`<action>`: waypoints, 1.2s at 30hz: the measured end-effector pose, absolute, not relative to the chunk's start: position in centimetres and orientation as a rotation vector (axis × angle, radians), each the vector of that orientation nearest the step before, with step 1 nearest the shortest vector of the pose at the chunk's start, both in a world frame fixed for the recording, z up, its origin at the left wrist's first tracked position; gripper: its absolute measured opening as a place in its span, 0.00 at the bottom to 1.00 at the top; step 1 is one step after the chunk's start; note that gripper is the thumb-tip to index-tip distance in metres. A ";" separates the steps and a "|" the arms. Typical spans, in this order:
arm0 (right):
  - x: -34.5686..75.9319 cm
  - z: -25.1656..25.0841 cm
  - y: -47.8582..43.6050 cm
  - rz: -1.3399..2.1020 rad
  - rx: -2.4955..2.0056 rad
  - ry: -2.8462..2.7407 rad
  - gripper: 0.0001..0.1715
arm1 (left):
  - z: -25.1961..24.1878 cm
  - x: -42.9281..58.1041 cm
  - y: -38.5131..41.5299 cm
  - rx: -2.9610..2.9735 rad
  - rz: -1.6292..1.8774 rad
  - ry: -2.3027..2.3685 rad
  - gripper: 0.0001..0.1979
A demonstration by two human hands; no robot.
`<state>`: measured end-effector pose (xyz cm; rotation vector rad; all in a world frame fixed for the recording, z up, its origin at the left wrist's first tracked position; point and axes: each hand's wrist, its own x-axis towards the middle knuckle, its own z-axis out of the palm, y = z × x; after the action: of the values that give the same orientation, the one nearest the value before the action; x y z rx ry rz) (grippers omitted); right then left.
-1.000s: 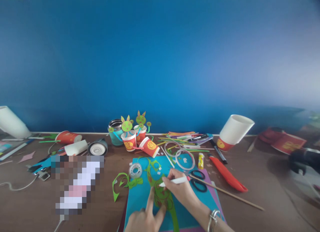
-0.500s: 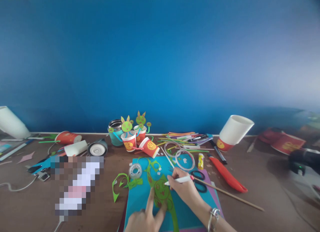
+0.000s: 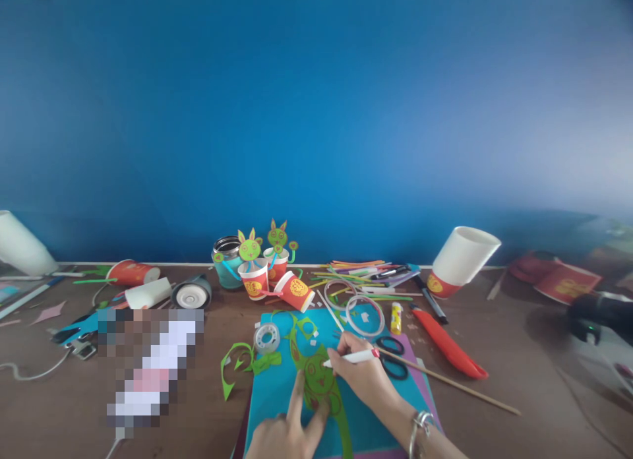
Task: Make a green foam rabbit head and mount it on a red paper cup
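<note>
A green paper cutout with a drawn animal face lies on a blue sheet. My left hand presses on it with fingers spread, one fingertip at its left edge and another near its lower part. In my right hand is a white marker with a red end. Its tip meets the face near the eye on the right side. Green paper scraps and a tape roll are left of the cutout. Black-handled scissors lie beyond my right wrist, partly hidden.
Behind stand paper cups with green animal figures, next to a teal flask. A glue stick, a red pouch and a wooden stick lie to the right. Coloured strips lie at the back.
The marker tip and my right hand have shifted very slightly left over the face. My left hand keeps its place on the cutout. The whole view has moved a little.
</note>
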<state>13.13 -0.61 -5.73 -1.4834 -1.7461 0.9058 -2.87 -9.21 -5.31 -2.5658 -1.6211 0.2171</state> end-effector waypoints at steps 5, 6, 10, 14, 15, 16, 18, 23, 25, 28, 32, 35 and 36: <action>13.1 -6.0 -0.6 0.888 -1.502 -1.739 0.13 | -5.4 -2.9 -9.2 -2.574 0.236 -1.617 0.26; 13.1 -6.1 -0.6 0.892 -1.502 -1.733 0.13 | -5.4 -2.9 -9.2 -2.574 0.238 -1.611 0.26; 13.2 -6.2 -0.5 0.904 -1.522 -1.711 0.13 | -5.5 -2.9 -9.2 -2.564 0.242 -1.600 0.26; 13.2 -6.2 -0.5 0.909 -1.502 -1.705 0.13 | -5.6 -2.9 -9.2 -2.569 0.250 -1.608 0.25; 13.2 -6.2 -0.5 0.907 -1.494 -1.709 0.13 | -5.6 -2.9 -9.2 -2.571 0.253 -1.611 0.25; 13.1 -6.1 -0.5 0.902 -1.492 -1.710 0.13 | -5.6 -2.9 -9.1 -2.572 0.256 -1.614 0.25; 13.1 -6.1 -0.5 0.892 -1.497 -1.711 0.13 | -5.7 -2.9 -9.1 -2.576 0.259 -1.617 0.25; 13.2 -6.4 -0.5 0.860 -1.511 -1.719 0.13 | -5.7 -2.9 -9.1 -2.571 0.247 -1.625 0.26; 13.2 -6.5 -0.5 0.865 -1.519 -1.724 0.13 | -5.6 -2.9 -9.2 -2.567 0.243 -1.622 0.26; 13.3 -6.5 -0.5 0.901 -1.514 -1.715 0.13 | -5.6 -2.9 -9.2 -2.566 0.250 -1.622 0.26; 13.2 -6.5 -0.5 0.905 -1.503 -1.694 0.13 | -5.6 -2.9 -9.1 -2.577 0.260 -1.628 0.25; 13.2 -6.5 -0.5 0.923 -1.497 -1.691 0.13 | -5.6 -2.9 -9.1 -2.588 0.268 -1.618 0.26; 13.2 -6.5 -0.5 0.929 -1.500 -1.688 0.13 | -5.6 -2.9 -9.1 -2.589 0.272 -1.613 0.26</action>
<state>13.16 -0.52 -6.50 -1.5001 -1.6880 0.9288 -2.91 -9.11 -5.57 -2.5889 -1.6131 0.2722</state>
